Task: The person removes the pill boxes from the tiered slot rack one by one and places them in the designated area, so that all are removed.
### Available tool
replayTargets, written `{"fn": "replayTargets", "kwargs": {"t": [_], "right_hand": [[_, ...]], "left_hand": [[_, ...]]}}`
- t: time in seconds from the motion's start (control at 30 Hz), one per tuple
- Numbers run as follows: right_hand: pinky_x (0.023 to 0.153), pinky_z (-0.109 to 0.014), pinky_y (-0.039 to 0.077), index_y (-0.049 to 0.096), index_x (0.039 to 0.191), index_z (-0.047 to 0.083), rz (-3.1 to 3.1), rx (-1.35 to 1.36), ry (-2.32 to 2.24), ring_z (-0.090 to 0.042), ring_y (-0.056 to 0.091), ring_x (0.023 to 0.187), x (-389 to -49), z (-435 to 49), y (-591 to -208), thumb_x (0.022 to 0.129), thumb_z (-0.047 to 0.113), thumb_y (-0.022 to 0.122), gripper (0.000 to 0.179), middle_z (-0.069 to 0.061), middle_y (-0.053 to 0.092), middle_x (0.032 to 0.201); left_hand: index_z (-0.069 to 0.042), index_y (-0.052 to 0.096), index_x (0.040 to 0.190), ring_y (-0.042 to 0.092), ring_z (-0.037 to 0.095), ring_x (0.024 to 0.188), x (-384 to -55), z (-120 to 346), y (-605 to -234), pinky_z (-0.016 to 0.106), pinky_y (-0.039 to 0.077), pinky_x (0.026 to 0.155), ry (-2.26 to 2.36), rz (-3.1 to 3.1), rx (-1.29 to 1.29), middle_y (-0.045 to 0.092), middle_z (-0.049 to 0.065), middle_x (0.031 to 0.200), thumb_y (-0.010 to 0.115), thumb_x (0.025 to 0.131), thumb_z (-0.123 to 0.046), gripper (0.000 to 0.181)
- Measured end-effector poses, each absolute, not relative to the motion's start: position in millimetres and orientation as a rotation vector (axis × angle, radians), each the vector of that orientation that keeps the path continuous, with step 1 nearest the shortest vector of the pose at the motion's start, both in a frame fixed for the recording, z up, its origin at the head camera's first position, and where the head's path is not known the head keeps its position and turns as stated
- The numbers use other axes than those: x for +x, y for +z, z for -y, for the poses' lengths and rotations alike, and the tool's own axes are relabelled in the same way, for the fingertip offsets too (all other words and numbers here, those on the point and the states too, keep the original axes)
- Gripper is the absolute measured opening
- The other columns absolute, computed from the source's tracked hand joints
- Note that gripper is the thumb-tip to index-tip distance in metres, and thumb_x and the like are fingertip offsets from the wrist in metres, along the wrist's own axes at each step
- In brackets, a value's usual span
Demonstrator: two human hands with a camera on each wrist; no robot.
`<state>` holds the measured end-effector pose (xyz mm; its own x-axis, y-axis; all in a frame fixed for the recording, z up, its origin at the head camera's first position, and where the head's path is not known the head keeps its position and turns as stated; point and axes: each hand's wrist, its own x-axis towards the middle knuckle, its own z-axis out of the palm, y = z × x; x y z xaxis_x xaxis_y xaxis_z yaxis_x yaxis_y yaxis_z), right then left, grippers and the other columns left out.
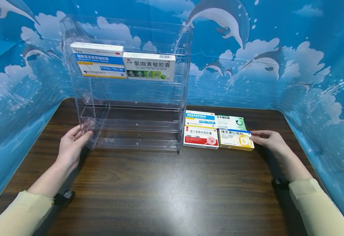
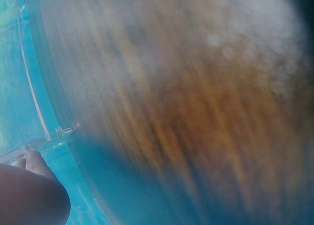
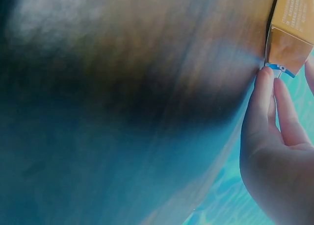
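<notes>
My left hand (image 1: pixel 74 144) grips the lower left side of a clear plastic display rack (image 1: pixel 136 145), thumb in front. In the left wrist view, part of that hand (image 2: pixel 37 190) shows against the clear panel. To the right of the rack, my right hand (image 1: pixel 270 142) pinches the right end of a yellow-and-white vitamin D medicine box (image 1: pixel 235 140) between thumb and fingers. The right wrist view shows the fingertips at the end of this box (image 3: pixel 289 51). A red-and-white medicine box (image 1: pixel 201 137) lies directly left of it.
Behind these lie a blue-and-white box (image 1: pixel 200 119) and a green-and-white box (image 1: pixel 230 122). On an upper shelf of the rack stand another blue-and-white box (image 1: pixel 99 60) and a white-and-green box (image 1: pixel 149 67). A dolphin-print cloth (image 1: pixel 234 85) surrounds the brown wooden table (image 1: pixel 160 196).
</notes>
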<state>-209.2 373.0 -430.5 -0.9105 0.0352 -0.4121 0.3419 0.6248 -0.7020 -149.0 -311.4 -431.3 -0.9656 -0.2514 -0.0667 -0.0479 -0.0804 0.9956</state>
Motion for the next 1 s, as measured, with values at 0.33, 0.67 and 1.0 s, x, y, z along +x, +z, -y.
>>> {"fn": "replayTargets", "kwargs": {"t": [0.33,0.67,1.0], "right_hand": [[0.121,-0.070,0.035,0.047,0.155,-0.004,-2.488,0.297,-1.161,-0.047,0.037,0.146,-209,-370,-430,0.101,0.055,0.068,0.083,-0.033,0.042,0.161],[0.117,-0.049,0.050,0.048,0.155,-0.004,-2.493,0.305,-1.199,-0.020,0.060,0.126,-208,-369,-431,0.100,0.055,0.069,0.083,-0.023,0.064,0.144],[0.085,-0.015,0.061,0.040,0.155,-0.011,-2.349,0.313,-1.693,0.012,0.071,0.093,-200,-370,-419,0.105,0.027,0.069,0.069,0.031,0.069,0.096]], "left_hand": [[-0.027,0.072,0.119,0.068,-0.014,0.098,-149,312,-432,0.002,0.052,0.083,-2.170,2.037,0.340,0.075,-0.028,0.102,0.070,0.101,-0.002,0.031],[-0.026,0.071,0.121,0.069,-0.014,0.100,-146,315,-432,0.002,0.052,0.085,-2.175,2.036,0.304,0.075,-0.028,0.103,0.070,0.101,-0.003,0.030],[-0.025,0.070,0.122,0.067,-0.014,0.100,-143,313,-430,0.002,0.050,0.087,-2.116,2.095,0.313,0.074,-0.029,0.102,0.071,0.102,-0.007,0.027]]}}
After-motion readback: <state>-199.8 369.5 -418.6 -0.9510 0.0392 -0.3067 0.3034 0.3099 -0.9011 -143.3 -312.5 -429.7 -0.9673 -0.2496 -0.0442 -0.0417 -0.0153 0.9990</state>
